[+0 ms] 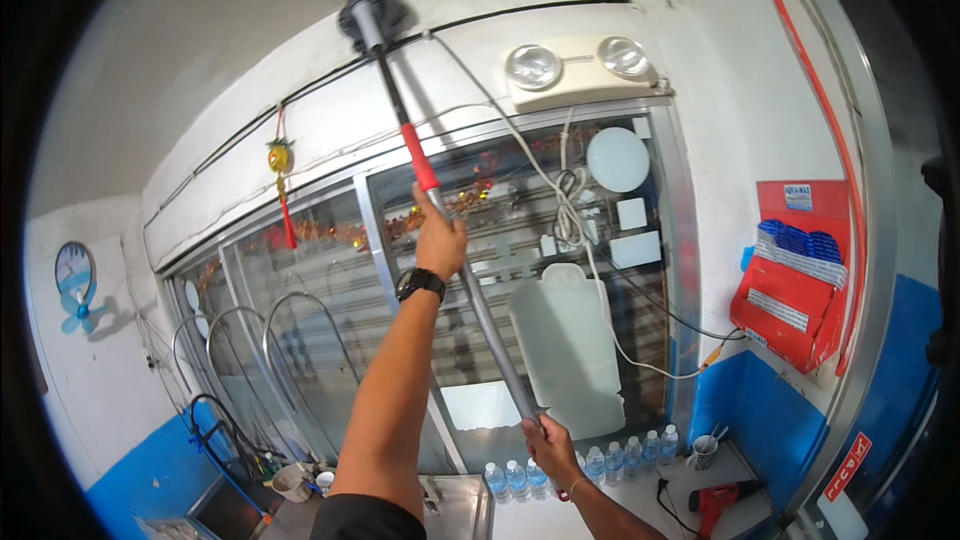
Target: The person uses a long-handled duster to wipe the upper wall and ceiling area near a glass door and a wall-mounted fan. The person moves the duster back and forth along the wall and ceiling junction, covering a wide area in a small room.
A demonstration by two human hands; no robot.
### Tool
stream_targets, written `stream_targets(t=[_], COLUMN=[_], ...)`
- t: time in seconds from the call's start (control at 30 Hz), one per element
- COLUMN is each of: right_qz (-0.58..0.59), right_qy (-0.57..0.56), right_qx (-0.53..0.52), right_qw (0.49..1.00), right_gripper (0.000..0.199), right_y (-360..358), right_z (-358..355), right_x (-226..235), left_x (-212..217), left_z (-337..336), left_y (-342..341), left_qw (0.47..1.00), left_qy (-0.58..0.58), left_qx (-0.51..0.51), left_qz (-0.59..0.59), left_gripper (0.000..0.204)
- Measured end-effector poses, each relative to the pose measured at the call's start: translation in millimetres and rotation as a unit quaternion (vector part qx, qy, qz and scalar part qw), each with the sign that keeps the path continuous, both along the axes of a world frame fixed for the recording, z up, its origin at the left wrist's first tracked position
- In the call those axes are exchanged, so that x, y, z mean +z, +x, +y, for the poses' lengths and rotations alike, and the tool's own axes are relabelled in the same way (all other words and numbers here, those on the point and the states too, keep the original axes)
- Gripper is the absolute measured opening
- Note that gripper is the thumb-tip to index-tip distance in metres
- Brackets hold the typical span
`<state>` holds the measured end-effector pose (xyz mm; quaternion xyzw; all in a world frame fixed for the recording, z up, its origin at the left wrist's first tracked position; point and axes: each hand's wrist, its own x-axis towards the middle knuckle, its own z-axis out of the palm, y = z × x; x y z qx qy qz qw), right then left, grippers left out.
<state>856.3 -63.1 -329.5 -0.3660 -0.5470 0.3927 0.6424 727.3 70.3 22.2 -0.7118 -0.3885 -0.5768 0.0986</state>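
Both my hands grip a long telescopic pole [482, 325], grey below with a red collar and a black upper section. Its dark, round head [372, 20] presses against the white wall high up, beside a black cable. My left hand [440, 240], with a black watch at the wrist, is wrapped round the shaft just under the red collar. Lower down, my right hand [555, 452] closes round the pole's bottom end. The pole leans up and to the left, in front of a sliding glass window [480, 270]. I cannot tell the head's exact material.
An emergency light [575, 70] with two lamps is right of the pole head. A hanging ornament [279, 160] dangles left. Looped white cables [568, 205] cross the glass. Water bottles [615, 460] line the counter near a red power drill [715, 505]. Curved metal faucets [300, 305] stand left.
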Motion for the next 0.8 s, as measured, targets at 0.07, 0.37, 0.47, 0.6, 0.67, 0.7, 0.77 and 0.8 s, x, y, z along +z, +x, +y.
stream_targets(t=[0.07,0.37,0.47,0.6,0.67,0.7,0.77,0.8], right_qz=[0.011,0.101,0.106,0.114,0.107,0.102,0.092,0.092], right_qy=[0.018,0.01,0.034,0.023,0.011,0.031,0.018,0.031], right_qx=[-0.015,-0.002,0.007,0.029,0.038,0.037,0.036,0.019], right_qw=[1.0,0.995,0.994,0.993,0.994,0.994,0.995,0.995], right_gripper=[0.042,0.038,0.038,0.035,0.033,0.033,0.034,0.035], right_y=[20.7,73.9,70.8,55.1,42.5,39.5,37.9,41.8], right_z=[1.9,0.2,8.0,20.1,25.9,28.2,33.6,35.6], right_x=[4.5,-20.2,-30.0,-34.8,-35.0,-35.2,-34.0,-33.1], left_x=[0.4,-9.1,-11.3,-15.2,-14.5,-14.0,-13.2,-11.8], left_z=[3.3,-4.3,-7.8,-8.5,-6.5,-5.1,-1.9,-0.1], left_y=[15.0,118.0,129.6,112.9,100.5,95.8,93.8,96.6], left_qw=[0.999,0.999,0.998,0.998,0.998,0.998,0.999,0.998], left_qy=[0.039,0.014,0.027,0.013,0.013,0.02,0.008,0.013], left_qx=[0.012,-0.02,-0.033,-0.03,-0.014,-0.004,0.018,0.034], left_qz=[-0.006,0.03,0.047,0.058,0.062,0.06,0.05,0.052], left_gripper=[0.099,0.102,0.101,0.1,0.1,0.1,0.1,0.1])
